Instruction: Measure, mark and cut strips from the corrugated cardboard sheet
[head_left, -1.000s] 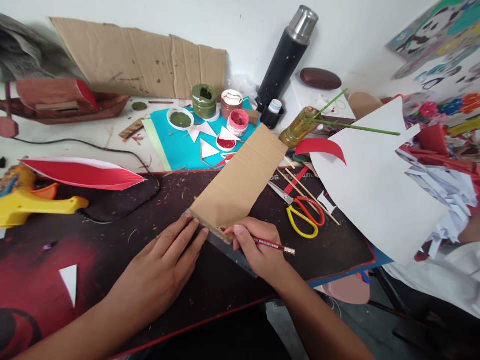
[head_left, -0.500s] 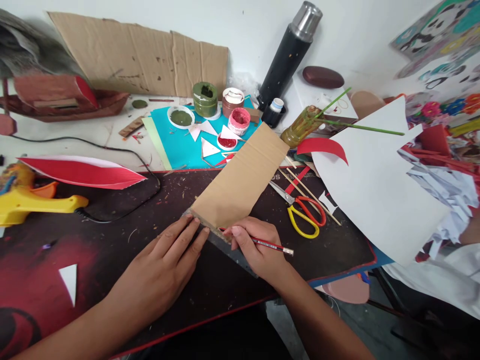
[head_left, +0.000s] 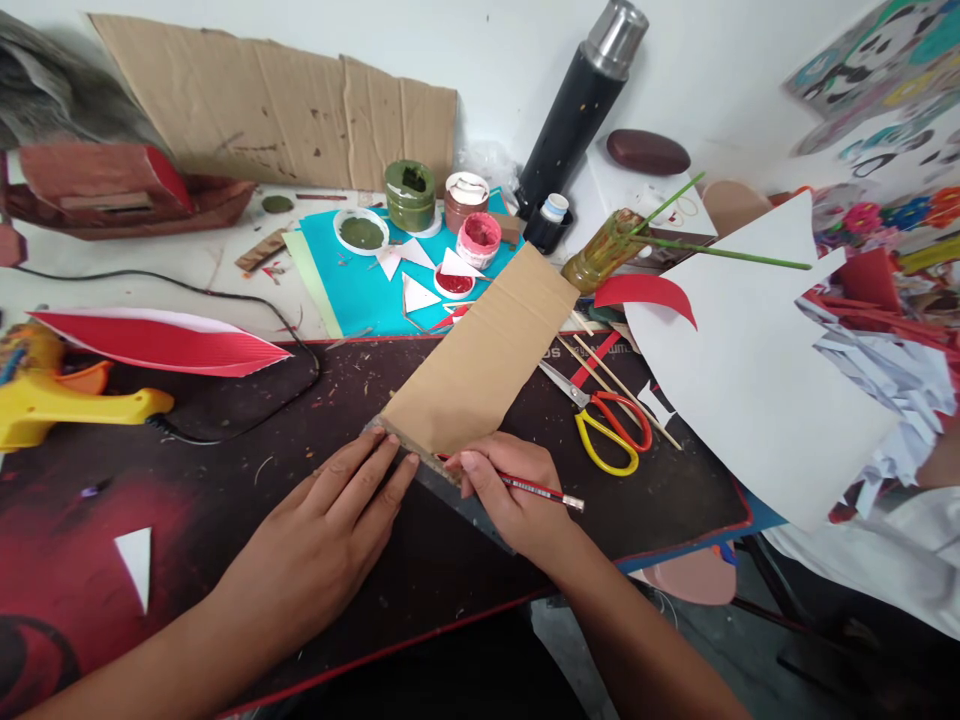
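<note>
- A strip of brown cardboard (head_left: 480,350) lies aslant near the middle of a dark mat (head_left: 645,510), its far end reaching over a blue sheet (head_left: 352,315) of paper.
- Across the cardboard's near end runs a ruler (head_left: 486,512), its lower right part extending past the strip.
- The person's left hand (head_left: 322,520) lies flat, fingers slightly parted, fingertips on the ruler near the cardboard's corner.
- The right hand (head_left: 521,490) grips a red and black pencil (head_left: 544,490) between thumb and fingers, the writing end at the ruler's edge, the eraser end pointing right.
- Just right of the strip, scissors (head_left: 606,435) with one orange and one yellow handle rest beside thin wooden sticks (head_left: 634,390).
- At left, a yellow glue gun (head_left: 82,408) lies near a red paper shape (head_left: 157,340) pointed at both ends.
- On the blue sheet beyond stand a green paint jar (head_left: 410,205) and a pink paint jar (head_left: 478,240), white paper triangles (head_left: 420,293) nearby.
- Farther out: a large white sheet (head_left: 750,390) at right, a black flask (head_left: 570,125) at the wall, a brown model boat (head_left: 112,190) at far left.
</note>
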